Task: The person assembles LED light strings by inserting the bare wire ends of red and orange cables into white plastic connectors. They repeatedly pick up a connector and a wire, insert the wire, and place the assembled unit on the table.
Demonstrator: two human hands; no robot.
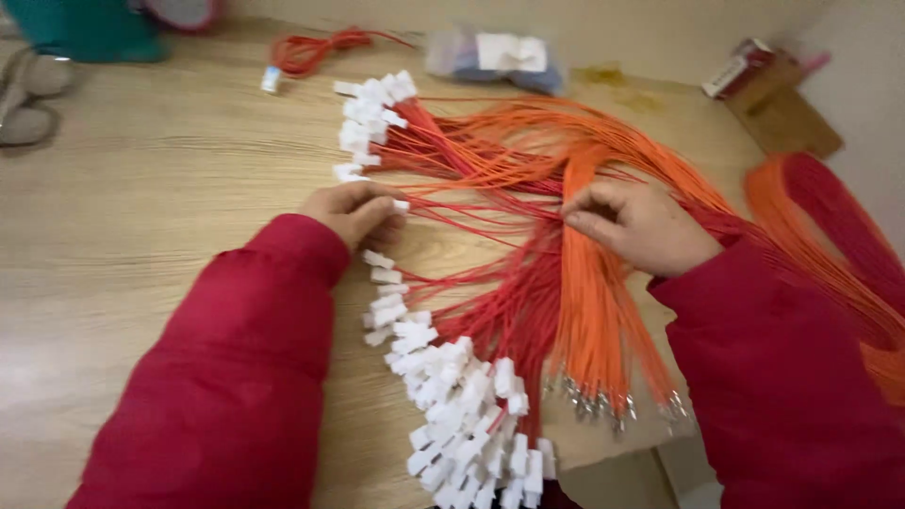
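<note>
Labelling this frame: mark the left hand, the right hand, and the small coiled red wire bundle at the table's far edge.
left hand (353, 209), head view, on the back of the hand.
right hand (641, 224), head view, on the back of the hand.
coiled red wire bundle (311, 52), head view, on the middle of the coil.

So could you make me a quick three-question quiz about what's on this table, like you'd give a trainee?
1. True or false: the left hand pinches a white connector.
2. What does the right hand press on: (a) orange wires, (b) plastic bag, (c) small box?
3. What tips the orange wires at the table's near edge?

Key: 1 true. 2 a. 3 small metal terminals.
</note>
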